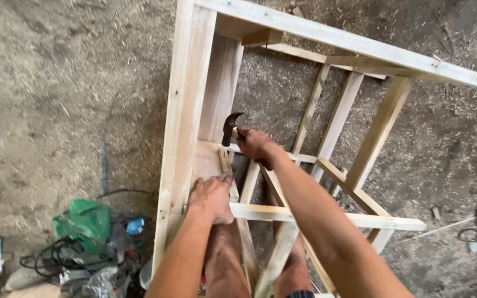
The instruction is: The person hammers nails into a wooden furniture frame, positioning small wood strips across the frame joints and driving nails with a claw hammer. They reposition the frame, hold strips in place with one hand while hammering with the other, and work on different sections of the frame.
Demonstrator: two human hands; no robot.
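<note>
Right hand (255, 144) fisted round hammer (230, 127); left hand (211, 196) spread flat below, pressing wooden frame (186, 110).

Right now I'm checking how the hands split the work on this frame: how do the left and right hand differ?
The right hand is closed around a claw hammer, raised over the wooden frame; the left hand holds no tool and lies flat, fingers spread, pressing a small wooden strip against the frame. The right hand sits farther from the body, the left nearer. Both are bare and inside the same corner.
</note>
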